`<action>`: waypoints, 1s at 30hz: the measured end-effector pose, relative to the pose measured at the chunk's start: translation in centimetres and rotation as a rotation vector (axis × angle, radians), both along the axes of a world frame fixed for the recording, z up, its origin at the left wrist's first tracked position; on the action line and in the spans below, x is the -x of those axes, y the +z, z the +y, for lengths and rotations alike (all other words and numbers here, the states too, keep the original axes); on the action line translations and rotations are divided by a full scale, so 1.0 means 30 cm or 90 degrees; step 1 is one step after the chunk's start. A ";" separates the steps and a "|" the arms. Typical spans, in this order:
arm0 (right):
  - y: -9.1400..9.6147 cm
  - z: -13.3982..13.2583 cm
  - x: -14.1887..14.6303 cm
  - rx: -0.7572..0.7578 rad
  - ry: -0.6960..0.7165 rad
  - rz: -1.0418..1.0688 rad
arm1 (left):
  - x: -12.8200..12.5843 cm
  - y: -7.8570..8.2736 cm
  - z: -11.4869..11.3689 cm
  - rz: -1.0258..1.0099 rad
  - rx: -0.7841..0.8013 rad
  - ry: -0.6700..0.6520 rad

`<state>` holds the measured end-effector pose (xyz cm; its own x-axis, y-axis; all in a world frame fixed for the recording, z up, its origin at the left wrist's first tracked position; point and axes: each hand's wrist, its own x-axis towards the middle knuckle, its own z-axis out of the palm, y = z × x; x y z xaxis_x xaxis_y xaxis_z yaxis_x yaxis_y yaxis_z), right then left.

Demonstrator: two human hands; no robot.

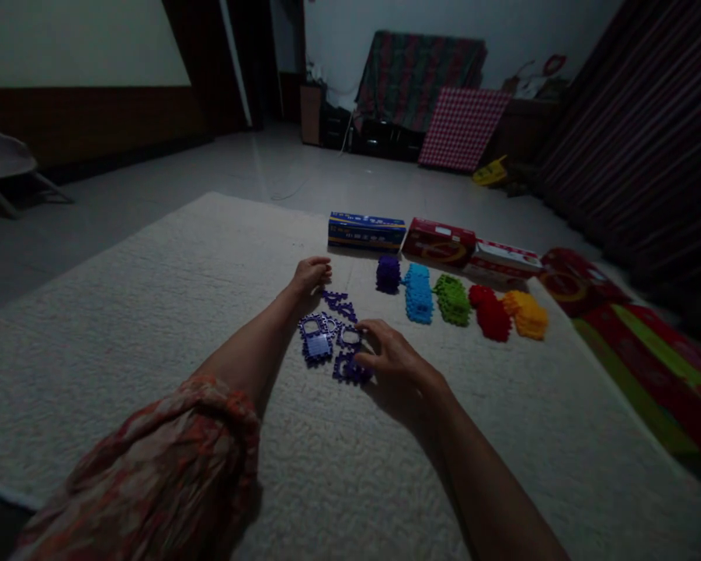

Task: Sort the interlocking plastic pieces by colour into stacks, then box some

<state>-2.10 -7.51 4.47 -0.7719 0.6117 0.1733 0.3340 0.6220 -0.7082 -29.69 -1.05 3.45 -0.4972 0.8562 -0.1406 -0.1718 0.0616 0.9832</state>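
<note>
My left hand (pixel 312 274) hovers or rests at the far edge of a loose group of purple plastic pieces, fingers loosely bent and nothing visible in them. Nearest to it are small purple notched strips (pixel 335 297). My right hand (pixel 390 351) is at the group's right side, thumb and forefinger apart beside a purple square frame piece (pixel 349 336); whether they touch it is unclear. Below that lies another purple piece (pixel 344 368), partly covered by the thumb's side. To the left, purple square tiles (pixel 317 347) with notched edges lie close together.
Beyond my right hand stand stacks of interlocking pieces: purple (pixel 389 274), light blue (pixel 419 294), green (pixel 452 300), red (pixel 491 313) and yellow (pixel 526 315). A blue box (pixel 366 233) and red boxes (pixel 439 241) line the pale mat (pixel 169 265) behind them.
</note>
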 end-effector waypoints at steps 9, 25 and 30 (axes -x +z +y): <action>-0.036 -0.197 -0.014 -0.043 -0.061 -0.051 | -0.037 -0.084 -0.280 0.617 -0.041 -0.110; -0.085 -0.081 0.090 -0.120 -0.037 0.157 | -0.119 -0.051 -0.232 0.562 -0.016 -0.048; -0.078 0.012 0.097 -0.101 -0.036 0.151 | -0.117 -0.031 -0.182 0.477 -0.016 -0.015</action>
